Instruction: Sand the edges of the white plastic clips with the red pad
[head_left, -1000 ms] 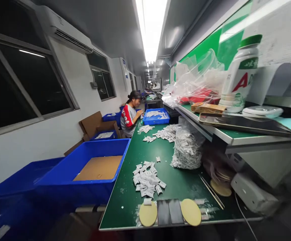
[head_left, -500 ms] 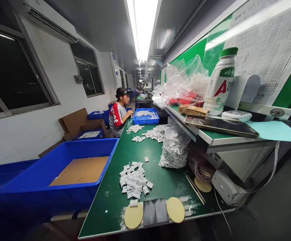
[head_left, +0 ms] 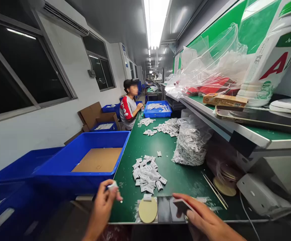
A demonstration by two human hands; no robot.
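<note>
My left hand (head_left: 102,204) is closed, pinching a small white plastic piece (head_left: 112,185) above the table's left edge. Over the front of the table, my right hand (head_left: 203,214) grips a flat pale-grey piece (head_left: 182,203) between thumb and fingers; its exact kind is unclear. Beneath that hand lie dark rectangular blocks (head_left: 164,209). A round yellow disc (head_left: 147,211) sits to their left, with one white piece (head_left: 147,197) at its far edge. The other yellow disc is hidden by my right hand. Between my hands, farther back, is a pile of white pieces (head_left: 149,174).
A large blue bin (head_left: 72,177) with cardboard inside stands left of the green table (head_left: 125,167). A clear bag of white pieces (head_left: 192,144) and thin sticks (head_left: 215,190) lie right, below a shelf (head_left: 258,134). Farther back, a co-worker (head_left: 130,105) sits near a blue tray (head_left: 158,113).
Both my hands have come into view from below, each holding a piece. The view has shifted, so the shelf and bottle look closer and the table scene sits farther right.
</note>
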